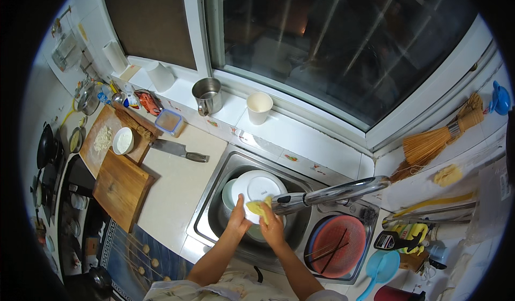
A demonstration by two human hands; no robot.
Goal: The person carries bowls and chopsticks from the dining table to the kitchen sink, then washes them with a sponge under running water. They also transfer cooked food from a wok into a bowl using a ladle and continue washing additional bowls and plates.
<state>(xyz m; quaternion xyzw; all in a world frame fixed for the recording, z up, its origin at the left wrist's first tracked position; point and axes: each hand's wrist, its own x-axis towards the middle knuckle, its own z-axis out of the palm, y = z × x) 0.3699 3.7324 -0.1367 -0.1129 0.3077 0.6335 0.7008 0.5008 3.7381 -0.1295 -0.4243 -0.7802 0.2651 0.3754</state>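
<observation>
Over the larger basin of a stainless steel sink [210, 196], my left hand [239, 217] grips the edge of a white plate [254, 182], whose underside faces up. My right hand [272, 224] presses a yellow cloth [257, 207] against the same plate near its lower rim. Below the plate, partly covered by it, a pale bowl [228, 194] and other dishes stand in the basin. The chrome faucet [322, 196] reaches in from the right, its spout end close to the plate and the cloth.
In the smaller basin lies a red colander [342, 244] with chopsticks. A cleaver [177, 150] rests on the counter left of the sink, beside wooden cutting boards [120, 184] and a white bowl [123, 141]. A metal mug [207, 96] and paper cup [258, 107] line the sill.
</observation>
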